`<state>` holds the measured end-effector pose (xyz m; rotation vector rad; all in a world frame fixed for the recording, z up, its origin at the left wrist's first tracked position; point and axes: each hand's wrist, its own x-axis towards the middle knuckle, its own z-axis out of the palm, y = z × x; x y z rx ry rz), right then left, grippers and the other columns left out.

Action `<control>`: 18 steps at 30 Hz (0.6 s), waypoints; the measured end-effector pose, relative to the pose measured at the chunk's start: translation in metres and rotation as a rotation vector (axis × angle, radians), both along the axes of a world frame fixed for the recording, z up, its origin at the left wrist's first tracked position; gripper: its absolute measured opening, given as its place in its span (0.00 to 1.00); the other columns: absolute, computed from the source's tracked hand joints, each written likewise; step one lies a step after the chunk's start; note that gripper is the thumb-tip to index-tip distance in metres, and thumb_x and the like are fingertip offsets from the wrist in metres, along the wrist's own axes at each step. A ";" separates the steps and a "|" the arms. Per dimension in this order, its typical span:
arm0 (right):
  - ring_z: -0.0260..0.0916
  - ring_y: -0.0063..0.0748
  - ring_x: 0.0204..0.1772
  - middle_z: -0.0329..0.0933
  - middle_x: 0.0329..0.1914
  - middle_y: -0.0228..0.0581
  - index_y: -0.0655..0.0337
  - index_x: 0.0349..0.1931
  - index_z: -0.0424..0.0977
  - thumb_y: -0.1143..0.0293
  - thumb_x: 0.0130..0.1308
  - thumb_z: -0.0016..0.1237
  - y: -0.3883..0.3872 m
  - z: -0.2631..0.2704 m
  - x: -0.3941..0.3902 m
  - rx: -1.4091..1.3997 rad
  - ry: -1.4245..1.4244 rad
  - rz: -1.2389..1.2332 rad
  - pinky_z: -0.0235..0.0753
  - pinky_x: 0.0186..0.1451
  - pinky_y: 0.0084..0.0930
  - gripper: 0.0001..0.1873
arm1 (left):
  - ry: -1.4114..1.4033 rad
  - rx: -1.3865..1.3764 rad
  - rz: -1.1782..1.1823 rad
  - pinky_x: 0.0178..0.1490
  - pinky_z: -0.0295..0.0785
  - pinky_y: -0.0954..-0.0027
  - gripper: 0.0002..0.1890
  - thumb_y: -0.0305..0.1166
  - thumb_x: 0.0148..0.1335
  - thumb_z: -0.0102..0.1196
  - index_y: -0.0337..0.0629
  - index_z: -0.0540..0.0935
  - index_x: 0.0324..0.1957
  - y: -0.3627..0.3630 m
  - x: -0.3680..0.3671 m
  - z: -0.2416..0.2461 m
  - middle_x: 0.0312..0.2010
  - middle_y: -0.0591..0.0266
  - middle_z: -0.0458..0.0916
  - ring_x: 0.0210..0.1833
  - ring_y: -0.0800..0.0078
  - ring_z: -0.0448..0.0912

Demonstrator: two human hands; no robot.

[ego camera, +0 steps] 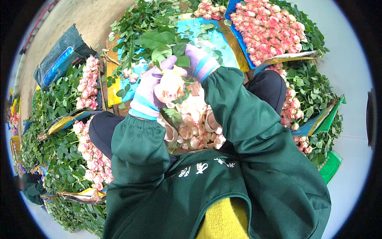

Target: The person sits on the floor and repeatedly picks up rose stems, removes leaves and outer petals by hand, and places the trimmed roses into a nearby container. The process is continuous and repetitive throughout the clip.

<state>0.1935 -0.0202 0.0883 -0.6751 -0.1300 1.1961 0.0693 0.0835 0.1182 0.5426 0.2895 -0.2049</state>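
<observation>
A pale pink rose with green leaves is held in front of me. My left hand, in a lilac knitted glove with a blue and white cuff, is closed around the rose just below and beside its bloom. My right hand, gloved alike, is at the leafy part of the stem; leaves and the glove hide its fingertips, so its grip cannot be told. Loose pink petals lie heaped between my legs, below the hands. Beyond the hands, a blue and yellow sheet bears scattered leaves and leafy rose stems.
Bundled pink roses stand at the upper right. More roses lie along the left, divided by folded sheets. Further rose stems line the right side, near a green sheet. A person's dark sleeve shows at the far left.
</observation>
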 end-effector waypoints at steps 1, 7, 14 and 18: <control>0.75 0.28 0.32 0.76 0.35 0.35 0.55 0.46 0.70 0.61 0.67 0.33 -0.001 0.001 -0.002 -0.029 -0.027 -0.005 0.77 0.22 0.24 0.15 | 0.049 -0.030 0.016 0.33 0.78 0.64 0.22 0.38 0.67 0.39 0.39 0.65 0.60 0.000 0.000 0.000 0.37 0.48 0.75 0.31 0.61 0.77; 0.74 0.29 0.40 0.75 0.42 0.36 0.57 0.50 0.69 0.62 0.68 0.33 -0.014 0.030 -0.021 -0.236 -0.219 -0.075 0.78 0.38 0.29 0.15 | 0.017 0.353 0.109 0.27 0.77 0.70 0.19 0.35 0.61 0.51 0.36 0.72 0.51 -0.010 -0.005 -0.001 0.33 0.51 0.79 0.29 0.67 0.80; 0.69 0.36 0.52 0.70 0.52 0.43 0.61 0.56 0.64 0.70 0.70 0.28 -0.015 -0.016 -0.002 -0.239 -0.555 -0.021 0.68 0.56 0.32 0.17 | -0.029 0.558 0.163 0.38 0.72 0.79 0.12 0.34 0.59 0.56 0.35 0.78 0.40 -0.037 -0.021 0.001 0.33 0.64 0.80 0.31 0.77 0.79; 0.67 0.38 0.56 0.69 0.57 0.44 0.62 0.59 0.62 0.72 0.70 0.27 -0.011 -0.047 0.005 0.225 -0.258 0.160 0.65 0.61 0.34 0.19 | 0.013 0.647 0.099 0.37 0.72 0.78 0.13 0.33 0.61 0.55 0.32 0.77 0.41 -0.032 -0.023 -0.010 0.33 0.64 0.79 0.31 0.77 0.78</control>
